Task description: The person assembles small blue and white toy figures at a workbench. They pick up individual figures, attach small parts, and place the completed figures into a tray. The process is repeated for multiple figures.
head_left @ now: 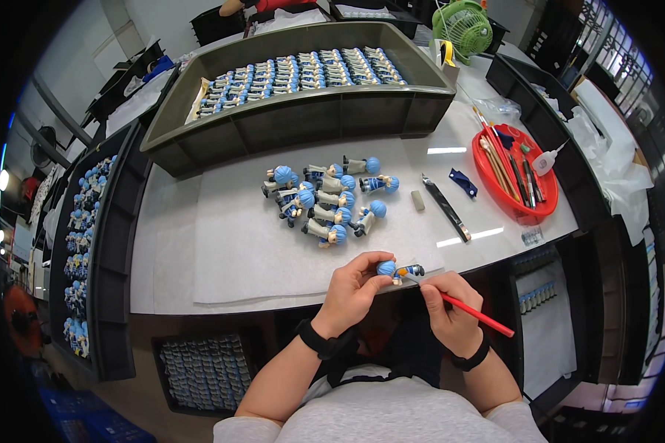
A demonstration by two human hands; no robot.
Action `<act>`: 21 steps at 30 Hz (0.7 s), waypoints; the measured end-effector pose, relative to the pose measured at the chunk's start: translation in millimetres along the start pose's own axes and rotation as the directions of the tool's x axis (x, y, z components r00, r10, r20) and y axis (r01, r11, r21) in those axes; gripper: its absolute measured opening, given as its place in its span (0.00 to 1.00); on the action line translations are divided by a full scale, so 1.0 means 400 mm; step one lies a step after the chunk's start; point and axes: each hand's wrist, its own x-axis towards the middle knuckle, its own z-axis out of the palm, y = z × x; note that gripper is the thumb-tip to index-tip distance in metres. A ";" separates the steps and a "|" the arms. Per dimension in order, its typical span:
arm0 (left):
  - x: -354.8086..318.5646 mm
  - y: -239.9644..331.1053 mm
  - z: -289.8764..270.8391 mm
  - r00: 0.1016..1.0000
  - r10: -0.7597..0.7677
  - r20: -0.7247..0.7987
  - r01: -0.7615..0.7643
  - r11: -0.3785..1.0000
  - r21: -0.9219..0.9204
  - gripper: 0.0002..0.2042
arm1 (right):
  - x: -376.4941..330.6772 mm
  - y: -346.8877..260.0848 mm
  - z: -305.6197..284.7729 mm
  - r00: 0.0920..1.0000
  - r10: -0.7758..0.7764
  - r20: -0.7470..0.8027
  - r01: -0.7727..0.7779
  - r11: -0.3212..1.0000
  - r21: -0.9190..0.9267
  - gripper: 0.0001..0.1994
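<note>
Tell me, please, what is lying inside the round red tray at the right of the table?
The red tray holds a bundle of thin brushes or sticks, some dark pens, and a blue scrap. Whatever lies beneath the bundle is covered.

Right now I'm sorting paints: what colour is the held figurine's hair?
Blue, on the figurine in the left hand; head view shows it best.

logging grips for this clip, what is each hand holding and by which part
The left hand holds a blue-haired figurine by its head end. The right hand grips a red paintbrush near its tip end, which meets the figurine.
</note>
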 end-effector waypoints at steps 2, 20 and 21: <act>0.002 0.003 -0.004 0.999 -0.041 0.013 0.041 0.999 0.007 0.16 | 0.001 0.015 0.002 1.000 -0.004 0.017 0.004 1.000 0.008 0.05; -0.001 0.013 -0.001 0.999 -0.033 0.017 0.033 0.999 -0.032 0.16 | 0.209 0.079 -0.399 0.874 -0.297 -0.384 0.181 0.934 -0.309 0.13; 0.000 0.015 0.001 0.999 -0.029 0.016 0.030 0.999 -0.030 0.16 | 0.238 0.087 -0.413 0.864 -0.249 -0.438 0.159 0.960 -0.232 0.12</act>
